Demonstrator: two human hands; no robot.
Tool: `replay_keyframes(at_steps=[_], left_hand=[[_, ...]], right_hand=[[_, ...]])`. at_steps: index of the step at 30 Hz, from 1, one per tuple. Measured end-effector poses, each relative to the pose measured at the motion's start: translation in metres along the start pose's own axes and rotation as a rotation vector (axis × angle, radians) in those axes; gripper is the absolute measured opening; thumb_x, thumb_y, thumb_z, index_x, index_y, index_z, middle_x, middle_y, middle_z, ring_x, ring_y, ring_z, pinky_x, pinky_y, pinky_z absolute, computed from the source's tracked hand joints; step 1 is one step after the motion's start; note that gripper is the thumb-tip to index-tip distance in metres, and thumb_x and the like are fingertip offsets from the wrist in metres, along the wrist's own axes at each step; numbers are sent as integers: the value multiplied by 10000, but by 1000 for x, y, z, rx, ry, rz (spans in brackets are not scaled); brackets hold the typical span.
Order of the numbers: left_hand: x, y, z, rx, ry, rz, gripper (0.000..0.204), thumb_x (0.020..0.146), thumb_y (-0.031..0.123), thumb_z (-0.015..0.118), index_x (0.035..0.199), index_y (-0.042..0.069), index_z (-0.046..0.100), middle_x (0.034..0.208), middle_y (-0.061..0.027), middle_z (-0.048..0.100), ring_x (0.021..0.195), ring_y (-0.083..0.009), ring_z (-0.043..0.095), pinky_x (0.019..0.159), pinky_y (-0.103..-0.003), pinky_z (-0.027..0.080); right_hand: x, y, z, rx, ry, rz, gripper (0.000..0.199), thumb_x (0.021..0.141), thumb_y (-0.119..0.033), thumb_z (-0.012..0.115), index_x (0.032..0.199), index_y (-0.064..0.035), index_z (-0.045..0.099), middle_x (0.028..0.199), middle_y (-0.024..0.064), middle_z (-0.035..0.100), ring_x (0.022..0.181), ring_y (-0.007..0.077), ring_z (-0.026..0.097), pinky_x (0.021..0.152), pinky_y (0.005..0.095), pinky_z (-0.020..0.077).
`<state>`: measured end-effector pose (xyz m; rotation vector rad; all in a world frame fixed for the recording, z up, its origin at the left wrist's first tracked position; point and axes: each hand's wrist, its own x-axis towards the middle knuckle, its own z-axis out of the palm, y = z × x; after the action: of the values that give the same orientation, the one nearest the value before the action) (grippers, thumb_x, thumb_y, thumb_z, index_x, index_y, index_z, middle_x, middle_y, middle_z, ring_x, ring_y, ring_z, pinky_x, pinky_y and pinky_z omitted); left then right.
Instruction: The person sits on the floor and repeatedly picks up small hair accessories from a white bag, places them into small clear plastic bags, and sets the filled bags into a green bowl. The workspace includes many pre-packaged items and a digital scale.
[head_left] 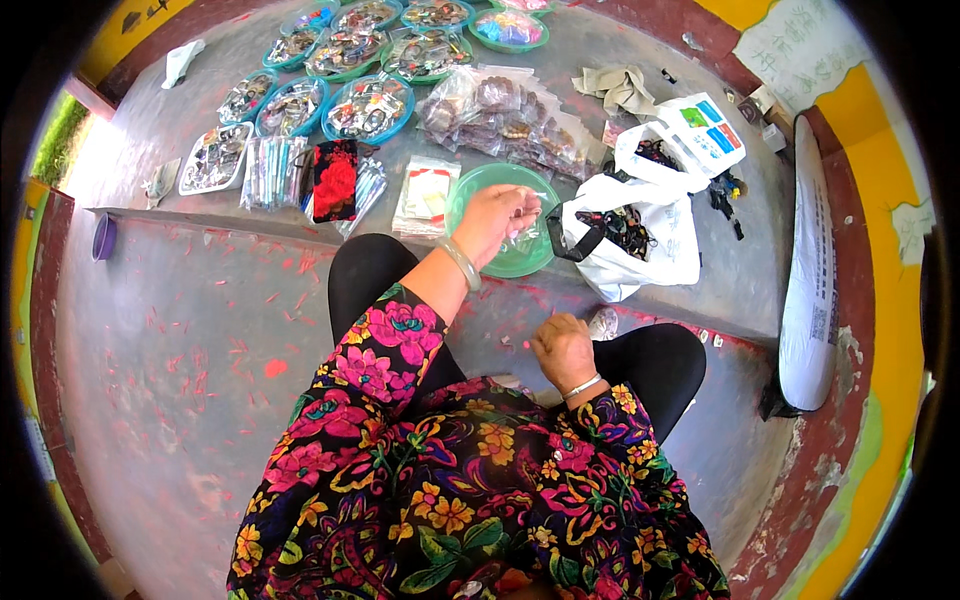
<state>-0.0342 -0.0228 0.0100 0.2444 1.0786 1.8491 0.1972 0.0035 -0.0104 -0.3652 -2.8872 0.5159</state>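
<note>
My left hand [492, 222], with a pale bangle on its wrist, is over a green plastic basin [470, 190]. Its fingers are pinched together among small clear, shiny pieces [528, 238], and what they grip is too small to make out. My right hand [563, 350] rests by my right knee with the fingers curled in. Whatever it may hold is hidden, though a tiny pink spot shows beside its fingertips. Just left of the basin lies a stack of clear packets with white and red cards [427, 196]. A white plastic bag [668, 250] of dark items stands to its right.
Several basins of small items [368, 108] fill the back of the raised concrete ledge. Plastic-bagged brown beads [505, 115] lie behind the green basin. Pen-like bundles [273, 172] and a red-and-black cloth piece [335, 180] sit at left. A long white panel [808, 270] leans at right.
</note>
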Motion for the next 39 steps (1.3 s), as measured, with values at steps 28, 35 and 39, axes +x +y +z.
replay_keyframes(at_steps=[28,35,39], left_hand=[[-2,0,-8,-6,25,-33,212,860,126,526,947,-66,550,903,-130,583,833,-198,581,742,-284,516],[-4,-3,-3,3,1,15,204,838,135,499,896,-49,566,805,-107,582,640,-116,552,467,-182,353],[-3,-2,-4,-2,-7,20,200,841,123,486,895,-52,566,799,-102,582,632,-116,548,461,-183,350]], right_hand=[[13,26,12,1320,-237,434,345,847,-78,520,1184,-18,477,1049,79,611,984,154,558,838,277,431],[4,38,42,1028,-401,453,304,876,-54,455,1177,-23,491,1003,64,625,957,126,548,800,238,428],[11,29,34,1386,-188,558,302,872,-69,457,1169,-27,498,955,50,636,934,125,552,766,228,437]])
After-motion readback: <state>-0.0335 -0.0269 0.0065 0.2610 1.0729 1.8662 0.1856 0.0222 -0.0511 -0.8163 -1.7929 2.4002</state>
